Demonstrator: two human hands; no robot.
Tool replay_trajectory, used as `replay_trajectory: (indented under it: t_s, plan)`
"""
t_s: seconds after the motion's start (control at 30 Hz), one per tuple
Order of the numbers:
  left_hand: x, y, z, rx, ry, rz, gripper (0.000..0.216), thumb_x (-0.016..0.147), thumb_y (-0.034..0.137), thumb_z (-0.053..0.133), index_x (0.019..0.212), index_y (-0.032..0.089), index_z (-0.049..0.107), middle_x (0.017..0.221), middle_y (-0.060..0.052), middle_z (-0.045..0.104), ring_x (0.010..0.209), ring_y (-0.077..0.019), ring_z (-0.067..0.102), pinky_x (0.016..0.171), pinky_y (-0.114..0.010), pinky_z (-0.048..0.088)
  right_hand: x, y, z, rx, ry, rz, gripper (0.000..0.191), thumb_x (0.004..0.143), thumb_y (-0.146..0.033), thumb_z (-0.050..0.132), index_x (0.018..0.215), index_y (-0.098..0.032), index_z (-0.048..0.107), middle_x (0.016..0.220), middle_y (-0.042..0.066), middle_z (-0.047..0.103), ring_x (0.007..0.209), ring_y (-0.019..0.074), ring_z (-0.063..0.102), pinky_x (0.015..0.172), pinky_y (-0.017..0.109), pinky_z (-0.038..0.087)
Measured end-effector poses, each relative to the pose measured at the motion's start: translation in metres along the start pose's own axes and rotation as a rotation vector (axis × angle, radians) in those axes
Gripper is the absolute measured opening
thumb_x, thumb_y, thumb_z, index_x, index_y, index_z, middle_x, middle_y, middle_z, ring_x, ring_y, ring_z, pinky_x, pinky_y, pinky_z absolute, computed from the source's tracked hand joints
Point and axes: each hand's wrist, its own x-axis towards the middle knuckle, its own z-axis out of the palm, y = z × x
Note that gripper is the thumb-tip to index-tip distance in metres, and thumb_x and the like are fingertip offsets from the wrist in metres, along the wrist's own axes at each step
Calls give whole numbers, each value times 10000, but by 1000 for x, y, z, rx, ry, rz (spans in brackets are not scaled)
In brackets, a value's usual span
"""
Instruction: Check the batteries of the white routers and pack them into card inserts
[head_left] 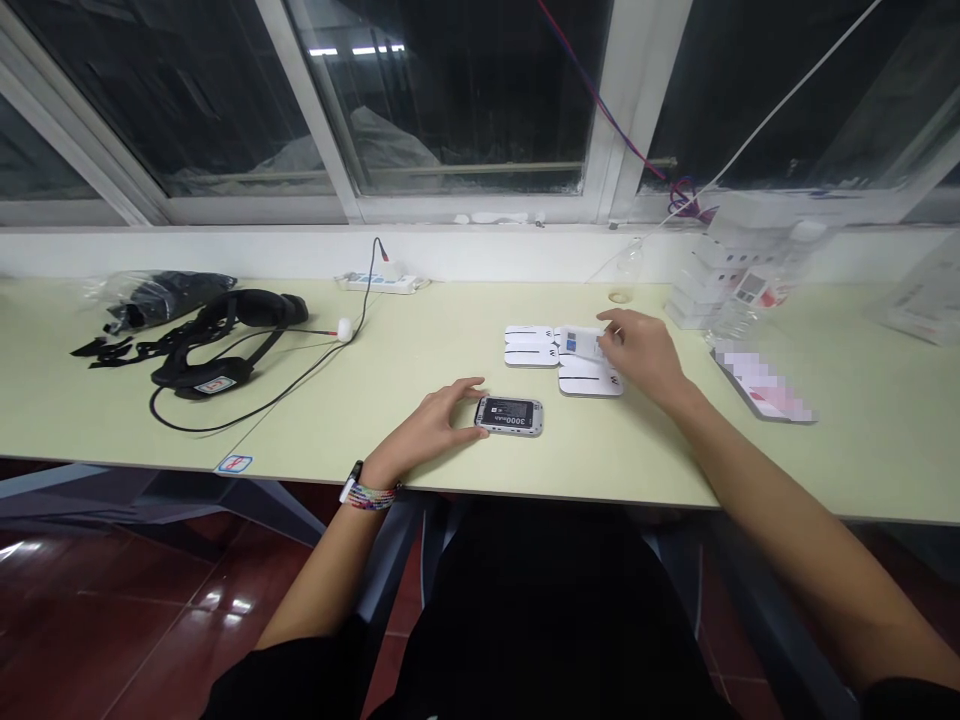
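Observation:
My left hand (439,420) rests on the pale green table (420,340), its thumb and fingers pinching the left end of a small silver device (511,416) with an exposed black battery marked 3000mAh. My right hand (637,352) reaches further back and grips a small white piece with a blue label (579,343), lifting it above several white cover plates (531,346) that lie flat. One more white plate (587,378) lies just below that hand.
A black head strap with a cable (225,345) and a plastic bag (154,295) lie at the left. A power strip (379,283) sits by the wall. Stacked white boxes (701,285), a clear bottle (765,285) and a card (761,385) stand at the right.

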Motion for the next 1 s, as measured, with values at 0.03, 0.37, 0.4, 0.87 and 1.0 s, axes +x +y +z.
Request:
replay_trajectory:
  t_s: [0.03,0.37,0.4,0.87,1.0]
  plan:
    - [0,0,0,0,0,0,744,970,464,777,1632,352,455,1599,-56,664,1529,-342,565,1292,-531,398,3,2,-2,88,36,36,366,869,-190,587,1152,-196,818,956,93,808,883,295,735,843,445,562]
    - [2,-4,2,-26,13,-28,813,930,494,816,1641,339,454,1589,-91,661,1523,-369,572,1265,-557,441,-30,-59,39,766,-392,11,201,870,-309,705,1019,-228,813,989,65,827,887,236,758,751,376,608]
    - [2,-4,2,-36,17,-40,827,920,492,825,1643,338,455,1579,-94,666,1514,-367,582,1258,-556,453,-32,-65,44,753,-406,-4,191,876,-286,693,1017,-232,810,1003,64,831,902,236,763,757,374,610]
    - [2,8,-3,9,11,79,514,967,439,764,1472,371,693,1514,-20,712,1448,-337,608,1271,-548,454,-45,-68,44,330,-306,-321,228,1070,-267,558,1010,-222,773,1032,87,794,904,241,708,807,398,539]
    - [1,8,-2,0,21,101,469,974,430,769,1434,357,710,1479,-20,728,1420,-329,625,1250,-532,471,-53,-64,31,283,-412,-470,204,1035,-315,654,1168,-224,780,1219,117,761,1107,287,708,891,427,570]
